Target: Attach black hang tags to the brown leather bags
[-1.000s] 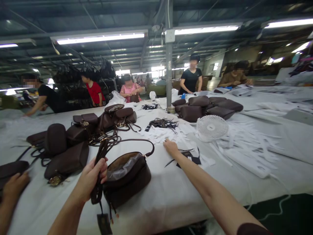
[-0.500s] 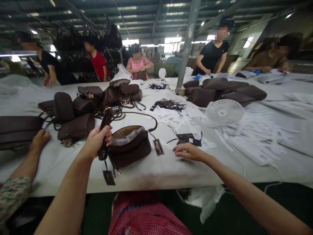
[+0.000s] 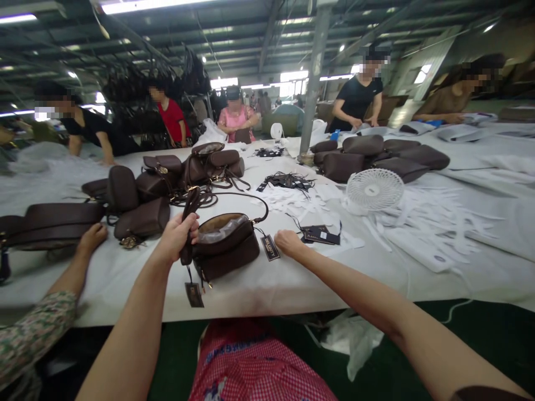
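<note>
A dark brown handbag (image 3: 228, 257) stands on the table before me, its top open with clear plastic showing inside. My left hand (image 3: 181, 236) is closed around the bag's coiled strap (image 3: 187, 250) at its left end. Below that hand hangs a small black tag (image 3: 194, 295). On the bag's right side, a black hang tag (image 3: 270, 247) with gold lettering dangles from the strap ring. My right hand (image 3: 289, 244) is beside this tag, its fingers curled together; what they hold, if anything, is hidden. To its right lie more black tags (image 3: 321, 234).
Brown bags (image 3: 142, 217) are heaped at left, more bags (image 3: 376, 156) at back right. A white fan (image 3: 375, 190) and white cut strips (image 3: 443, 223) lie at right. A co-worker's hand (image 3: 92, 238) touches a bag at left. A post (image 3: 313, 83) rises behind; several people work around the table.
My right hand has moved left from near the loose tags to beside the bag's hang tag, and its fingers have curled in. My left hand keeps the strap. The view has shifted slightly.
</note>
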Demonstrator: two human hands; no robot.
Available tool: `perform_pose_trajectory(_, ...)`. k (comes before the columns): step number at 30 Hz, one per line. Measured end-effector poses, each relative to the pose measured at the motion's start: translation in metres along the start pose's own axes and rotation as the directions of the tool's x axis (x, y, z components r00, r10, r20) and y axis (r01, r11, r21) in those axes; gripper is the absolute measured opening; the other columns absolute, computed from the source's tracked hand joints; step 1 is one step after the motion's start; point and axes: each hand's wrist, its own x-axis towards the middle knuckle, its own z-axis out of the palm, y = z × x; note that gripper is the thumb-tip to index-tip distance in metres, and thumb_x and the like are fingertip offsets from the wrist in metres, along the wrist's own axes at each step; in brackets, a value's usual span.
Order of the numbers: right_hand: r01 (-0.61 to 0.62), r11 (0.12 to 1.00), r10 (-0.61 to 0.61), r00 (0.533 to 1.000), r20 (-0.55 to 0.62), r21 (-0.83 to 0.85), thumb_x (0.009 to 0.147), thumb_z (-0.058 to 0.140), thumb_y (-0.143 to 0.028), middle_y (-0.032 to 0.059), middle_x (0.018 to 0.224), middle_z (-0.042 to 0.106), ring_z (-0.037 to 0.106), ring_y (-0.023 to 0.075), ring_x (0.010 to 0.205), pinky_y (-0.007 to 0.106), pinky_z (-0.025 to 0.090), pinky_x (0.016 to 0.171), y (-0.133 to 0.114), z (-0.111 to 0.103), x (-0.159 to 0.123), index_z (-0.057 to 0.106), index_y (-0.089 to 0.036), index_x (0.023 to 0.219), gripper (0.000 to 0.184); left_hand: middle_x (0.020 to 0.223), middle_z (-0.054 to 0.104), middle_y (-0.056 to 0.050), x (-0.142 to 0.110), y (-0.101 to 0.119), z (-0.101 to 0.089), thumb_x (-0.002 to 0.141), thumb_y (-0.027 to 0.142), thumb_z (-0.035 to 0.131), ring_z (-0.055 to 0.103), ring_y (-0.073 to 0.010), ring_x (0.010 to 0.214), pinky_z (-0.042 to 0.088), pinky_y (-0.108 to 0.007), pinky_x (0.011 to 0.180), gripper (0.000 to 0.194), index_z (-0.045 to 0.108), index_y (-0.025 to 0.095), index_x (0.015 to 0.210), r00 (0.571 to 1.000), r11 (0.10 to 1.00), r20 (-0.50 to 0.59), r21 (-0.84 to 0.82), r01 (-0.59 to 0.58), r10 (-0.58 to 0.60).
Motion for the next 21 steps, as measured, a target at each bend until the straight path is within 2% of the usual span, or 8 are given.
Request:
perform_pose_trajectory(4, -0.081, 0.984, 0.088, 0.995, -0.039, 0.156, 0.082, 0.048, 0.000, 0.0247, 0.105, 0.066, 0.064, 0.0319, 0.102, 0.039, 0.048, 0.084, 0.021, -0.003, 0.007, 0.070, -0.006, 0.092, 0.025, 0.052, 0.037, 0.010, 0.000, -0.003, -0.002, 0.071, 0.035, 0.072, 0.035, -0.0037, 0.041, 0.032, -0.014, 0.036, 0.033, 0.048, 0.017, 0.084, 1.000, 0.999, 0.007, -0.040, -0.014, 0.014)
perform_pose_trajectory(7, -0.117, 0.938, 0.139, 0.989, -0.045, 0.327, 0.088, 0.046, -0.010, 0.0170, 0.089, 0.069, 0.067, 0.0234, 0.087, 0.031, 0.050, 0.076, 0.047, -0.011, 0.001, 0.069, -0.009, 0.089, 0.023, 0.053, 0.038, 0.010, 0.000, -0.006, -0.005, 0.071, 0.036, 0.073, 0.035, -0.0036, 0.041, 0.032, -0.014, 0.036, 0.034, 0.048, 0.017, 0.084, 0.999, 0.997, 0.022, -0.072, -0.022, 0.024)
perform_pose_trajectory(11, -0.089, 0.835, 0.129, 0.991, -0.035, 0.542, 0.096, 0.032, -0.023, 0.0072, 0.075, 0.065, 0.060, 0.0115, 0.061, 0.020, 0.048, 0.057, 0.067, -0.028, -0.019, 0.065, -0.010, 0.095, 0.035, 0.053, 0.038, 0.010, 0.000, -0.008, -0.006, 0.070, 0.037, 0.072, 0.035, -0.0037, 0.041, 0.032, -0.014, 0.036, 0.035, 0.049, 0.016, 0.084, 0.999, 0.996, 0.034, -0.088, -0.029, 0.032)
perform_pose_trajectory(13, -0.043, 0.707, 0.106, 0.993, -0.046, 0.705, 0.095, 0.035, -0.029, 0.0046, 0.073, 0.061, 0.054, 0.0089, 0.056, 0.018, 0.045, 0.052, 0.066, -0.039, -0.030, 0.064, -0.011, 0.093, 0.034, 0.053, 0.038, 0.010, 0.000, -0.008, -0.006, 0.069, 0.037, 0.073, 0.035, -0.0038, 0.041, 0.032, -0.014, 0.036, 0.035, 0.049, 0.016, 0.084, 0.999, 0.995, 0.027, -0.089, -0.035, 0.037)
perform_pose_trajectory(15, 0.020, 0.479, 0.052, 0.997, -0.051, 0.878, 0.090, 0.047, -0.036, 0.0012, 0.067, 0.055, 0.049, 0.0073, 0.052, 0.017, 0.041, 0.047, 0.058, -0.053, -0.041, 0.063, -0.011, 0.086, 0.030, 0.053, 0.038, 0.010, 0.001, -0.009, -0.007, 0.069, 0.038, 0.073, 0.035, -0.0039, 0.041, 0.031, -0.014, 0.036, 0.036, 0.048, 0.016, 0.084, 0.999, 0.995, 0.022, -0.088, -0.044, 0.046)
perform_pose_trajectory(17, 0.063, 0.267, -0.022, 0.998, -0.060, 0.962, 0.083, 0.059, -0.042, -0.0016, 0.063, 0.051, 0.045, 0.0059, 0.049, 0.016, 0.038, 0.045, 0.043, -0.069, -0.049, 0.063, -0.012, 0.080, 0.031, 0.053, 0.038, 0.010, 0.001, -0.010, -0.007, 0.069, 0.039, 0.072, 0.035, -0.0040, 0.041, 0.031, -0.014, 0.036, 0.036, 0.048, 0.017, 0.084, 0.998, 0.995, 0.025, -0.085, -0.053, 0.055)
perform_pose_trajectory(19, 0.091, 0.188, -0.100, 0.992, -0.073, 0.978, 0.079, 0.064, -0.046, -0.0032, 0.061, 0.051, 0.044, 0.0045, 0.047, 0.015, 0.036, 0.043, 0.022, -0.086, -0.053, 0.063, -0.012, 0.080, 0.034, 0.052, 0.037, 0.011, 0.000, -0.012, -0.007, 0.070, 0.040, 0.070, 0.034, -0.0038, 0.040, 0.031, -0.014, 0.036, 0.036, 0.047, 0.017, 0.084, 0.998, 0.995, 0.030, -0.074, -0.062, 0.064)
perform_pose_trajectory(21, 0.117, 0.161, -0.174, 0.981, -0.088, 0.980, 0.078, 0.065, -0.046, -0.0038, 0.060, 0.053, 0.044, 0.0041, 0.045, 0.015, 0.037, 0.041, -0.005, -0.101, -0.052, 0.061, -0.013, 0.078, 0.033, 0.053, 0.037, 0.011, -0.001, -0.013, -0.006, 0.072, 0.041, 0.067, 0.034, -0.0039, 0.040, 0.031, -0.015, 0.036, 0.034, 0.047, 0.017, 0.085, 0.996, 0.995, 0.028, -0.052, -0.084, 0.086)
